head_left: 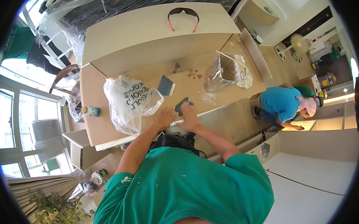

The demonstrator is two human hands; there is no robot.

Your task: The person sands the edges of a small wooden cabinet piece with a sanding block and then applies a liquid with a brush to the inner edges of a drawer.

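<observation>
At the near edge of the cardboard-covered tabletop (190, 88), my right hand (191, 118) grips a small piece of dark grey sandpaper (183, 105). Close beside it on the left, my left hand (164, 118) rests with its fingers stretched out and nothing visible in them. Just beyond my hands lies a dark sandpaper sheet (165, 85) with a pale edge. A white plastic bag (127, 100) sits to the left of my left hand. Farther right stands a plastic-wrapped square container (223, 74) with a stick (231, 59) across its top.
Safety glasses (183, 11) lie on the raised back ledge (145, 24). A small bottle (91, 111) stands near the table's left edge. At right, a person in blue (280, 104) leans by lit shelves (328, 124). An open drawer (88, 148) juts out at lower left.
</observation>
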